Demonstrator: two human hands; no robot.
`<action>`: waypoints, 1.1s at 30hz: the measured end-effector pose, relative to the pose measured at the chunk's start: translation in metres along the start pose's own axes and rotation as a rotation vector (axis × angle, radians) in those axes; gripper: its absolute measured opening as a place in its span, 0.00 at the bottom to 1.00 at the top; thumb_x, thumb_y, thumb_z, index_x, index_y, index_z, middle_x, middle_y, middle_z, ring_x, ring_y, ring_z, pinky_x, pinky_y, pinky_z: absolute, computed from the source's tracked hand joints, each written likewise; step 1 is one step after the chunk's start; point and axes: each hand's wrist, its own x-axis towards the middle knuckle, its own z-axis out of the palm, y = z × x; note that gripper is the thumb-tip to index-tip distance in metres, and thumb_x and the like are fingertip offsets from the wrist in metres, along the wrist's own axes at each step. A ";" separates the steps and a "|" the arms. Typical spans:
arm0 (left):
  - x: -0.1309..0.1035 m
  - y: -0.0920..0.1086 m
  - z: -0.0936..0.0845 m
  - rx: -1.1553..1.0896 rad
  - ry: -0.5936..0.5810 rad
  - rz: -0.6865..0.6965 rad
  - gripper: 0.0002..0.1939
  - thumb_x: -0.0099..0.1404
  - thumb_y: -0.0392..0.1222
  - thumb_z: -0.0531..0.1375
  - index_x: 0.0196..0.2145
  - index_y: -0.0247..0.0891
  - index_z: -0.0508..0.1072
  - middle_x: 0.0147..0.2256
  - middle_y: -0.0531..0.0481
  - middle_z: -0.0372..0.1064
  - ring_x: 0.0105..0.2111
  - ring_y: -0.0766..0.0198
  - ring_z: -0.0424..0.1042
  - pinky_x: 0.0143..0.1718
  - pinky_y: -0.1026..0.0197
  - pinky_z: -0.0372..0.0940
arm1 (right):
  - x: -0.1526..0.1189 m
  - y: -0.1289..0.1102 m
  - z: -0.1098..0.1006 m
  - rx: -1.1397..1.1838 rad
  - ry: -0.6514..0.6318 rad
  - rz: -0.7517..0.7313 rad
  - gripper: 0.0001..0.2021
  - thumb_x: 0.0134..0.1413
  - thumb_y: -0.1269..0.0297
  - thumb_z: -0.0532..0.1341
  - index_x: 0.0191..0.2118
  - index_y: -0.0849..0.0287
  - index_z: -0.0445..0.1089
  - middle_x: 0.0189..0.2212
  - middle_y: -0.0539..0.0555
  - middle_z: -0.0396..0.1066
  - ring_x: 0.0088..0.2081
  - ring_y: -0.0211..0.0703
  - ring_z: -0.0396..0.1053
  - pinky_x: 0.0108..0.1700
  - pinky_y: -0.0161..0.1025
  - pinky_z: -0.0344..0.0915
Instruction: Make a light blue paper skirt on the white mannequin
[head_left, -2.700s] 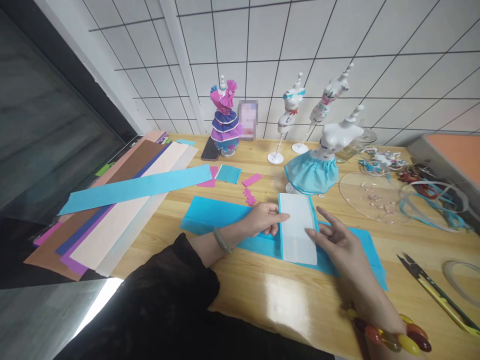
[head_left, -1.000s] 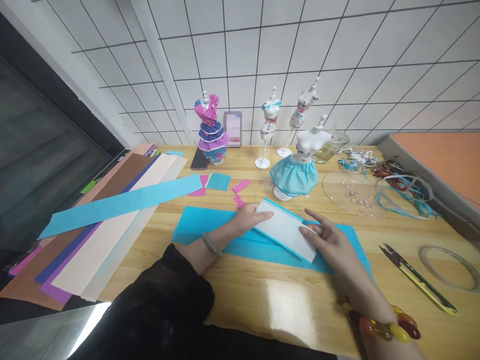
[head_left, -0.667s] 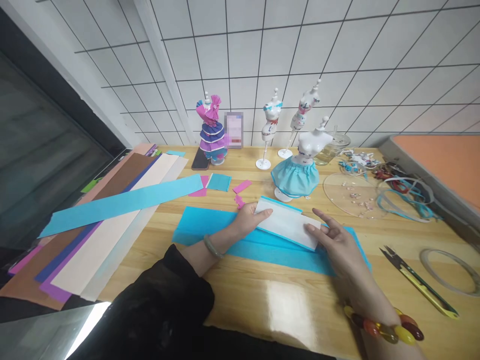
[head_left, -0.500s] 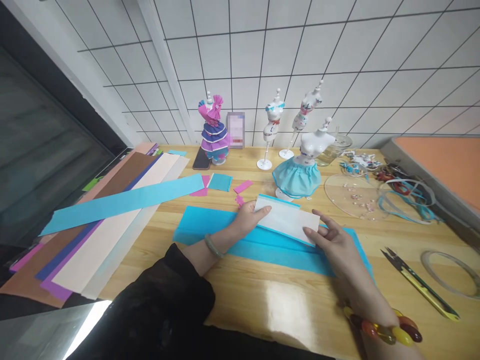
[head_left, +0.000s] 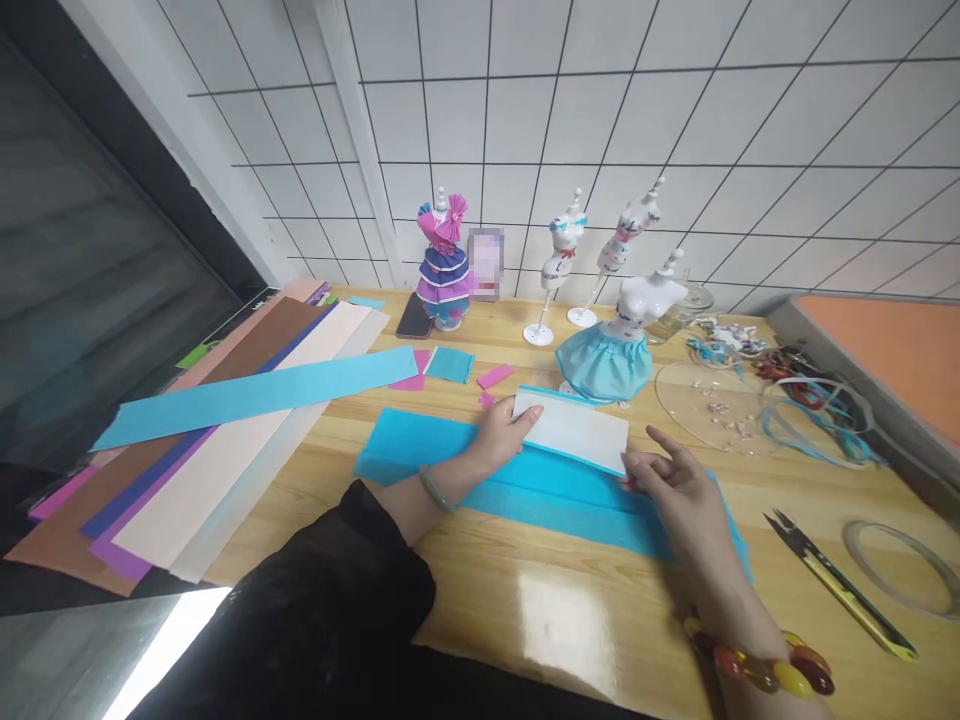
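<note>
Between my hands, just above the table, is a white rectangular strip with blue edges (head_left: 574,428), perhaps paper or fabric. My left hand (head_left: 501,438) grips its left end, thumb on top and fingers underneath. At the lower right corner, the thumb and a finger of my right hand (head_left: 675,490) pinch it, while another finger points outward. Beneath lies a wide sheet of bright blue material (head_left: 559,505), partly covered by my hands and the strip. Right behind the strip stands a white mini dress form (head_left: 651,298) wearing a light blue gathered skirt (head_left: 606,362).
Long coloured strips (head_left: 202,450) are stacked at left. Behind stand a dressed mini mannequin (head_left: 444,275), two slim mannequins and a phone (head_left: 415,317). Small pink scraps (head_left: 495,376) lie mid-table. Thread snips (head_left: 840,585), a tape roll (head_left: 900,568) and a clear disc with beads (head_left: 709,408) lie right.
My right hand has slid down to the strip's lower right corner, uncovering its right end. My left hand keeps its hold. The whole view has shifted slightly.
</note>
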 end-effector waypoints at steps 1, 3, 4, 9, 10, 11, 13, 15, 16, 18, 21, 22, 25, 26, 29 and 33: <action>0.000 -0.001 0.000 0.005 -0.002 0.001 0.18 0.61 0.54 0.59 0.36 0.34 0.71 0.20 0.57 0.60 0.14 0.74 0.56 0.12 0.69 0.53 | -0.001 -0.001 0.001 -0.016 0.002 0.007 0.43 0.38 0.50 0.71 0.60 0.62 0.59 0.27 0.49 0.74 0.23 0.36 0.69 0.29 0.35 0.69; -0.001 -0.002 0.000 0.011 -0.007 0.005 0.18 0.61 0.54 0.59 0.35 0.34 0.70 0.20 0.58 0.59 0.14 0.74 0.56 0.12 0.69 0.53 | -0.003 -0.002 0.004 -0.033 -0.021 0.035 0.44 0.38 0.49 0.71 0.60 0.63 0.59 0.28 0.50 0.74 0.24 0.38 0.70 0.28 0.36 0.69; -0.001 -0.003 0.001 0.011 -0.010 0.008 0.18 0.61 0.55 0.59 0.35 0.34 0.70 0.20 0.57 0.59 0.14 0.74 0.56 0.12 0.69 0.53 | -0.004 -0.002 0.005 -0.040 -0.045 0.049 0.45 0.37 0.48 0.71 0.60 0.63 0.58 0.27 0.50 0.74 0.25 0.39 0.71 0.27 0.36 0.69; -0.001 -0.006 0.001 0.009 -0.021 0.016 0.19 0.61 0.56 0.58 0.36 0.35 0.70 0.22 0.57 0.60 0.14 0.74 0.56 0.13 0.69 0.53 | -0.004 0.001 0.008 -0.103 -0.123 0.061 0.46 0.36 0.48 0.72 0.60 0.64 0.57 0.20 0.47 0.71 0.22 0.40 0.68 0.24 0.36 0.67; 0.000 -0.006 0.001 0.009 -0.021 0.017 0.19 0.61 0.57 0.58 0.35 0.35 0.69 0.21 0.57 0.60 0.14 0.74 0.56 0.13 0.69 0.53 | -0.004 0.002 0.007 -0.108 -0.121 0.058 0.46 0.36 0.48 0.72 0.60 0.64 0.57 0.20 0.46 0.70 0.22 0.39 0.68 0.24 0.36 0.67; 0.000 -0.006 0.001 0.008 -0.021 0.018 0.20 0.61 0.57 0.58 0.35 0.35 0.69 0.21 0.58 0.59 0.14 0.74 0.56 0.13 0.69 0.53 | -0.003 0.003 0.006 -0.108 -0.119 0.052 0.46 0.36 0.48 0.72 0.60 0.64 0.57 0.19 0.45 0.69 0.21 0.39 0.67 0.24 0.36 0.66; -0.001 -0.006 0.001 0.008 -0.022 0.020 0.19 0.61 0.57 0.58 0.34 0.35 0.69 0.20 0.58 0.58 0.14 0.74 0.56 0.13 0.69 0.53 | -0.002 0.004 0.004 -0.095 -0.120 0.035 0.45 0.37 0.49 0.71 0.60 0.63 0.57 0.19 0.44 0.68 0.21 0.38 0.67 0.25 0.36 0.66; -0.002 -0.004 0.001 0.009 -0.022 0.021 0.19 0.61 0.57 0.59 0.34 0.35 0.69 0.20 0.58 0.57 0.14 0.74 0.55 0.13 0.69 0.53 | -0.001 0.004 0.003 -0.082 -0.128 0.021 0.44 0.38 0.50 0.71 0.60 0.62 0.57 0.18 0.44 0.68 0.21 0.38 0.66 0.26 0.36 0.65; -0.002 -0.003 0.001 0.009 -0.022 0.021 0.19 0.61 0.57 0.58 0.33 0.35 0.69 0.20 0.59 0.57 0.14 0.74 0.55 0.13 0.69 0.53 | -0.001 0.004 0.002 -0.079 -0.133 0.018 0.44 0.38 0.50 0.71 0.60 0.62 0.57 0.18 0.43 0.67 0.22 0.38 0.66 0.26 0.37 0.65; -0.003 0.000 0.000 0.011 -0.019 0.015 0.19 0.61 0.57 0.58 0.34 0.35 0.69 0.19 0.58 0.57 0.14 0.74 0.55 0.13 0.69 0.53 | -0.001 0.003 0.002 -0.078 -0.139 0.021 0.44 0.39 0.50 0.71 0.61 0.62 0.56 0.19 0.44 0.67 0.22 0.38 0.66 0.27 0.36 0.65; -0.003 0.002 0.000 0.010 -0.008 -0.003 0.20 0.60 0.58 0.59 0.34 0.35 0.70 0.20 0.58 0.59 0.14 0.74 0.56 0.13 0.69 0.53 | -0.001 0.002 0.002 -0.080 -0.129 0.024 0.45 0.38 0.49 0.71 0.61 0.63 0.56 0.20 0.44 0.68 0.21 0.38 0.66 0.26 0.36 0.64; -0.002 0.003 -0.001 0.008 -0.003 -0.009 0.21 0.59 0.58 0.59 0.34 0.35 0.70 0.20 0.58 0.60 0.14 0.74 0.56 0.13 0.69 0.53 | -0.001 0.003 0.001 -0.087 -0.125 0.021 0.45 0.38 0.49 0.71 0.61 0.63 0.57 0.20 0.45 0.68 0.21 0.38 0.66 0.25 0.36 0.64; 0.000 0.003 -0.002 -0.003 0.016 -0.026 0.21 0.59 0.58 0.59 0.32 0.34 0.70 0.19 0.58 0.59 0.13 0.74 0.55 0.13 0.69 0.52 | 0.001 0.006 -0.001 -0.136 -0.083 -0.008 0.42 0.41 0.48 0.69 0.60 0.63 0.58 0.22 0.47 0.69 0.23 0.39 0.66 0.26 0.37 0.65; 0.000 0.003 -0.002 -0.009 0.022 -0.031 0.21 0.59 0.58 0.59 0.33 0.34 0.70 0.20 0.58 0.60 0.13 0.75 0.55 0.13 0.68 0.52 | 0.002 0.007 -0.002 -0.160 -0.054 -0.032 0.41 0.42 0.48 0.68 0.60 0.62 0.59 0.24 0.48 0.70 0.24 0.39 0.67 0.26 0.37 0.66; 0.001 0.004 -0.002 -0.027 0.036 -0.045 0.21 0.58 0.58 0.60 0.34 0.35 0.69 0.21 0.58 0.61 0.14 0.75 0.55 0.12 0.68 0.53 | 0.002 0.007 -0.006 -0.208 0.074 -0.149 0.35 0.47 0.48 0.66 0.58 0.59 0.61 0.29 0.51 0.71 0.27 0.39 0.69 0.29 0.38 0.67; 0.000 0.005 -0.002 -0.041 0.037 -0.053 0.21 0.58 0.58 0.60 0.33 0.34 0.69 0.20 0.58 0.60 0.13 0.75 0.55 0.12 0.69 0.52 | -0.003 -0.005 -0.016 -0.237 0.222 -0.256 0.31 0.48 0.48 0.64 0.56 0.56 0.65 0.33 0.53 0.71 0.29 0.41 0.71 0.33 0.41 0.69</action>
